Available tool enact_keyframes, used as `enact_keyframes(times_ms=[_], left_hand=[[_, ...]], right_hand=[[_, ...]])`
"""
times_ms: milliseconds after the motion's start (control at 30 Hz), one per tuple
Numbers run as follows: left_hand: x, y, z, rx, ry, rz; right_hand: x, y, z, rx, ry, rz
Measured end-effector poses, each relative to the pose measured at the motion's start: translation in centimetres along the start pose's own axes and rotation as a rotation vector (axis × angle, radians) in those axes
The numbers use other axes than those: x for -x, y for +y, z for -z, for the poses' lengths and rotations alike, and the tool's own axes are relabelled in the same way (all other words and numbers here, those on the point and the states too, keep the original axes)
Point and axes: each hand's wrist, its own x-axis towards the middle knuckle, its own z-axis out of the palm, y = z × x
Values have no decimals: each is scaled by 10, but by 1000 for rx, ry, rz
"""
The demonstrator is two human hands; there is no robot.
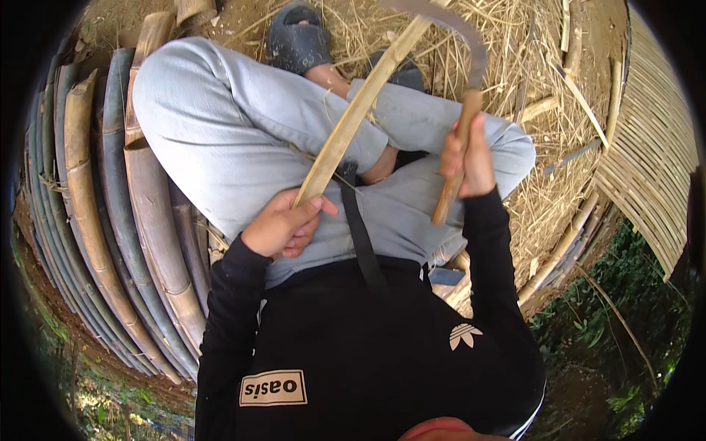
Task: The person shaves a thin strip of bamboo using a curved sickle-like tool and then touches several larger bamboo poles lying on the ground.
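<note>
One strip (359, 117) lies across the person's lap, and from where I stand its long axis slants: the near end sits in the left hand (285, 224), while the far end points away from the body and to the right, out past the crossed shins. The left fingers close around that near end. The right hand (471, 158) grips the single sickle (470, 110) by its wooden handle, whose butt points back toward the waist; the blade curves away and leftward over the strip's far end, blurred, so I can't tell whether they touch. I count two sandals (298, 45), one black strap (359, 228), and many poles (79, 140) stacked at the left, too overlapped to count. Straw (515, 37) litters the ground.
</note>
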Motion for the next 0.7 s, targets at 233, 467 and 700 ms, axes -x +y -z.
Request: enact_keyframes(times_ms=[233, 467, 700], left_hand=[[-1, 2, 1, -17, -14, -3], [-1, 2, 1, -4, -22, -44], [0, 4, 0, -52, -20, 26]], right_hand=[[14, 0, 7, -128, -56, -124], [16, 0, 1, -71, -36, -252], [26, 9, 25, 42, 38, -463]])
